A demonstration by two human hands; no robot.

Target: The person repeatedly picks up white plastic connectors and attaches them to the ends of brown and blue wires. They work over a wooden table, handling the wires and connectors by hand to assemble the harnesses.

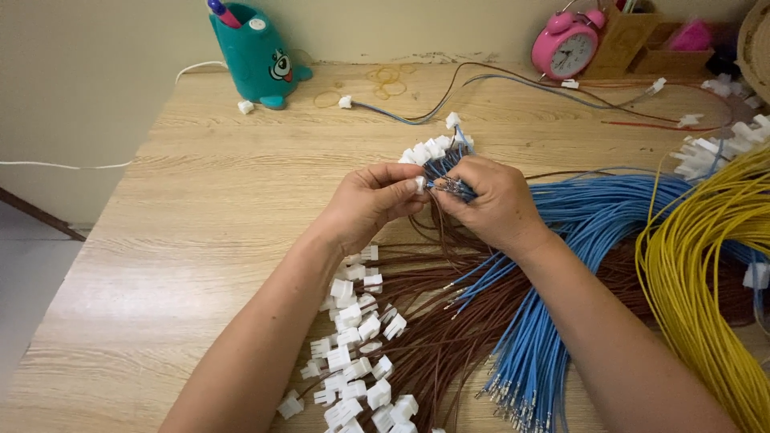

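Note:
My left hand (pixel 370 200) pinches a small white plastic connector (pixel 419 184) between thumb and fingers. My right hand (pixel 491 200) grips the metal-tipped ends of blue and brown wires (pixel 451 186), held right against that connector. Just beyond my fingers lies a cluster of white connectors fitted on wires (pixel 429 151). Under my forearms spread a bundle of blue wires (pixel 577 216), a bundle of brown wires (pixel 425 313) and a pile of loose white connectors (pixel 357 337).
A wooden table (pixel 224 208) holds everything. A yellow wire bundle (pixel 698 265) lies at the right. At the back stand a teal pen holder (pixel 255 52), a pink alarm clock (pixel 566 46), a wooden organizer (pixel 642 40) and rubber bands (pixel 377 80).

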